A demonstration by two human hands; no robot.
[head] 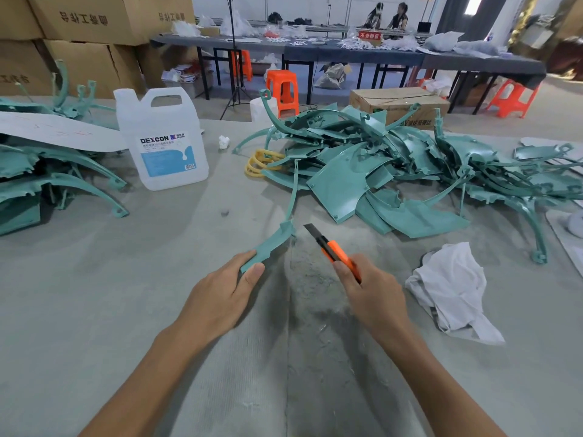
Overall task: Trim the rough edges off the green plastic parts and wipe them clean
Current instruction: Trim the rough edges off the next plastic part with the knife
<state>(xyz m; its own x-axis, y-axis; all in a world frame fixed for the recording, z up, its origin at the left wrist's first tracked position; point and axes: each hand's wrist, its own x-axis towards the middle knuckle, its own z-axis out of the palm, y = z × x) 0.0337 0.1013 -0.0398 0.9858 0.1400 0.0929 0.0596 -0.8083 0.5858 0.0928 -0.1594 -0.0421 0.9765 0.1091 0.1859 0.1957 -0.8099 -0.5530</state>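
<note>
Head view: left hand (232,280) pinches a thin, light, stiff green plastic strip (271,244) at its near end; right hand (367,287) grips an orange utility knife (332,249), blade just clear.

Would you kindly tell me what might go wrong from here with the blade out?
The utility knife in the right hand has its blade out, pointing toward the green part; a slip might cut the left hand gripping that part's near end. The part's thin arm reaches the pile of green parts and may snag.
</note>
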